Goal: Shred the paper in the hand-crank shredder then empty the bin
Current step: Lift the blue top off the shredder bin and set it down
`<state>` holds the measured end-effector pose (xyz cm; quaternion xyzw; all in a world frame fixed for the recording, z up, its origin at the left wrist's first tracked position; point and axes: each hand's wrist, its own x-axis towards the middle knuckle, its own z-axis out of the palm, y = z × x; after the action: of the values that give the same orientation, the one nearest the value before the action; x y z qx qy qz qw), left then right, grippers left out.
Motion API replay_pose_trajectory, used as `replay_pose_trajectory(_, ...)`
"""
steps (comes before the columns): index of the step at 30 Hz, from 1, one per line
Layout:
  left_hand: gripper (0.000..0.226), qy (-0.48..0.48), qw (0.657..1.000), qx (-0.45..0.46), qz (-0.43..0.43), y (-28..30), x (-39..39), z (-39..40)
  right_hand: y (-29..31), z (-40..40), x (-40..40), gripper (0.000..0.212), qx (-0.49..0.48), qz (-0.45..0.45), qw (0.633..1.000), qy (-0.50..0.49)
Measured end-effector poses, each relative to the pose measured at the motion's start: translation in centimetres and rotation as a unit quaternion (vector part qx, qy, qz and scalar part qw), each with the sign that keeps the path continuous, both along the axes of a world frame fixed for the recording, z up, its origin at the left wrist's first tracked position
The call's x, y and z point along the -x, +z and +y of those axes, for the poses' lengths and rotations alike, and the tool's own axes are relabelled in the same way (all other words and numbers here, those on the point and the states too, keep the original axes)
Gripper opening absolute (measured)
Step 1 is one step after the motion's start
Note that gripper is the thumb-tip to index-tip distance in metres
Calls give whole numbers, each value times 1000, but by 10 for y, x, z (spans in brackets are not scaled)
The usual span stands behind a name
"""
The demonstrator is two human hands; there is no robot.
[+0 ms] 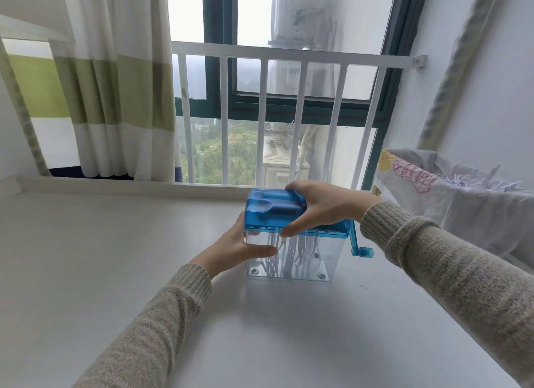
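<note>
A hand-crank shredder stands on the white table (115, 257). Its blue top (271, 211) sits on a clear bin (326, 257), and white paper strips (286, 254) hang inside the bin. The blue crank handle (359, 247) sticks out on the right side, untouched. My right hand (323, 205) grips the blue top from the right, thumb on its front edge. My left hand (239, 246) holds the clear bin's left side, thumb across the front wall.
A bag-lined waste bin (462, 197) with paper shreds in it stands to the right of the table. Behind the table are a white railing (289, 55), a window and striped curtains (115, 84).
</note>
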<state>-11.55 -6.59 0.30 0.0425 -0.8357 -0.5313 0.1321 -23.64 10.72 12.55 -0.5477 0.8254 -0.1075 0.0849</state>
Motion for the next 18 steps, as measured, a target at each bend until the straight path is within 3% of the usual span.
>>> replay_pose_trajectory(8, 81, 7, 1000, -4, -1, -1, 1, 1, -2, 1, -1, 79, -2, 25, 1000, -4)
replay_pose_trajectory(13, 79, 11, 1000, -14, 2, 0, 0, 2, 3, 1, -5, 89, 11, 98, 995, -3)
replay_pose_trajectory(18, 80, 9, 1000, -20, 6, 1, -1, 3, 3, 3, -6, 87, 3, 86, 996, -2)
